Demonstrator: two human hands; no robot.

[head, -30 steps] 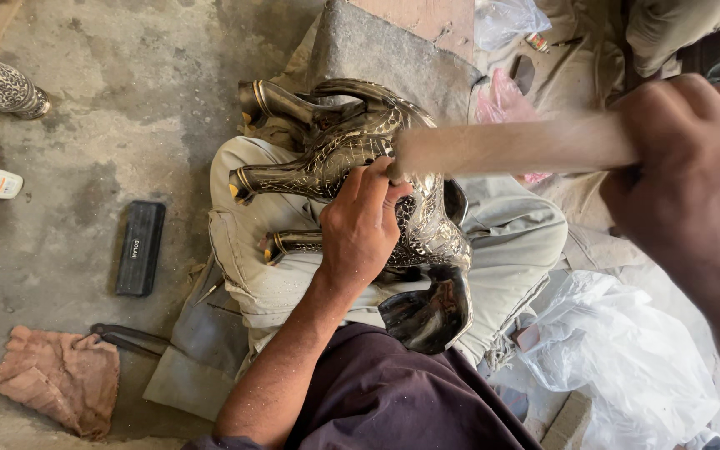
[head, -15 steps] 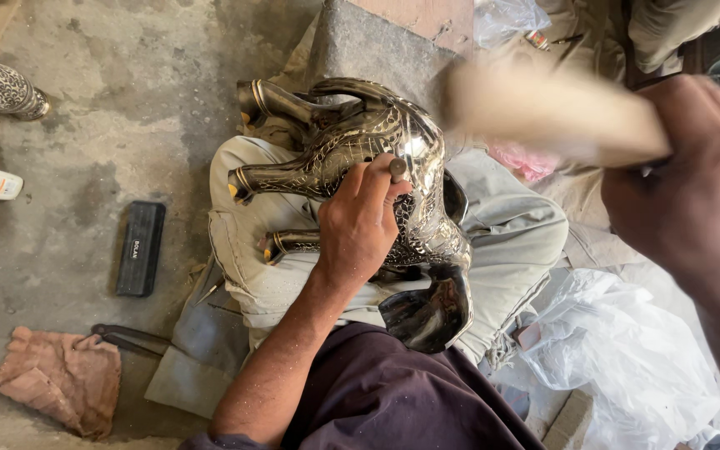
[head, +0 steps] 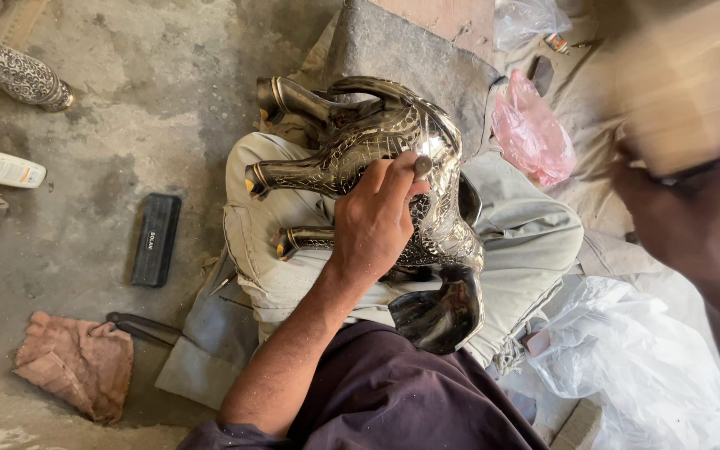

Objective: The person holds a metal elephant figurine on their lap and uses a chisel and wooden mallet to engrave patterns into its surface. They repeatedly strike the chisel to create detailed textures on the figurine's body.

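An engraved dark metal animal figure (head: 435,150) lies on its side across my lap, legs pointing left. My left hand (head: 372,221) rests on its body and pinches a small metal punch (head: 422,166) upright against the surface. My right hand (head: 693,221) is raised at the right, close to the camera, gripping a wooden mallet (head: 668,92) that is blurred and lifted toward the upper right corner. My light trousers (head: 268,250) lie under the figure.
On the concrete floor at left lie a black rectangular block (head: 154,239), a pinkish rag (head: 77,362), dark pliers (head: 139,327) and a white-and-yellow bottle (head: 2,167). A pink plastic bag (head: 531,133) and white plastic sheet (head: 635,367) sit right. Another engraved metal piece (head: 14,71) lies top left.
The mallet has swung up and away from the punch, from near the figure toward the upper right. My left hand and the punch have stayed in place.
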